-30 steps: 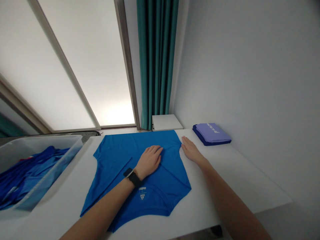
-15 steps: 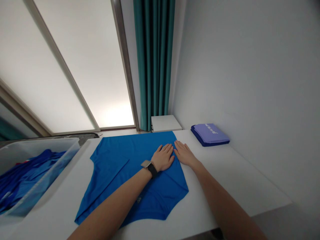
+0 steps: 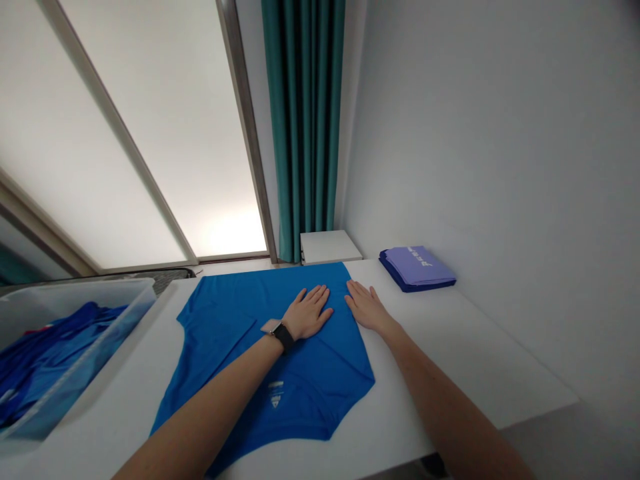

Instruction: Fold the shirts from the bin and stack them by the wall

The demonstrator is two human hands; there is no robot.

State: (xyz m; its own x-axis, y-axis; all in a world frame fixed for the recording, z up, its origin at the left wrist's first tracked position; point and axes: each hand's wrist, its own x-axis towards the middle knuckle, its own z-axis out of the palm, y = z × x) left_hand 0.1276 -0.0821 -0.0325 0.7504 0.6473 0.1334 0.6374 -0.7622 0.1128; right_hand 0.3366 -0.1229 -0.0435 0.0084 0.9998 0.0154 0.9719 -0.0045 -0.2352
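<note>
Across the middle of the table [image 3: 450, 347] the blue shirt [image 3: 235, 333] lies spread flat, and I've got both palms open on it, fingers straight, gripping nothing. My left hand [image 3: 307, 311] presses near its far edge, and my right hand [image 3: 365, 308] is just beside it on the shirt's right edge. A folded stack [image 3: 417, 267] sits at the far right corner, and a clear bin [image 3: 110, 333] of blue clothes sits by the left edge.

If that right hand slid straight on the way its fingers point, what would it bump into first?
The right hand points across the far corner of the blue shirt, which lies flat. Past the table edge, the small white cabinet probably comes first; depth is unclear.
</note>
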